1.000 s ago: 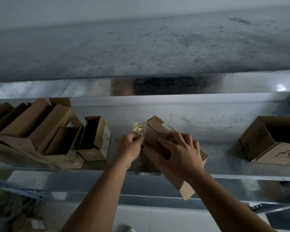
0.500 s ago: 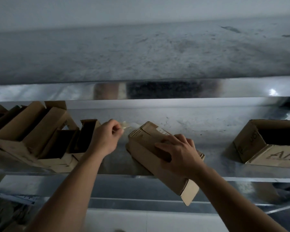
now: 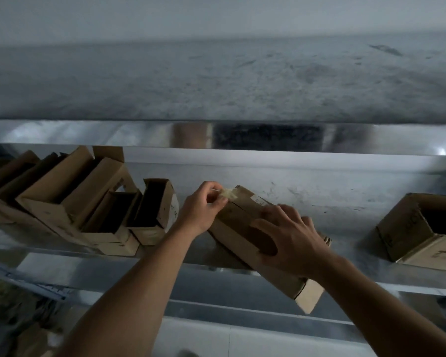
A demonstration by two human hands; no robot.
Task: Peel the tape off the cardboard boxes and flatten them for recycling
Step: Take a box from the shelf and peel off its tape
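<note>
Left hand point(image 3: 202, 207) pinches tape point(image 3: 228, 194) (blurred); right hand point(image 3: 291, 238) spread, pressing box point(image 3: 242, 222), label unreadable.

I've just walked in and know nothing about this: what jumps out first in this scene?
Two bare arms reach onto a shiny metal shelf. The right hand presses down a long cardboard box that juts over the shelf's front edge, while the left hand pinches a crumpled bit of tape at the box's far end. Opened boxes crowd the left side, and one open box sits at the right.
</note>
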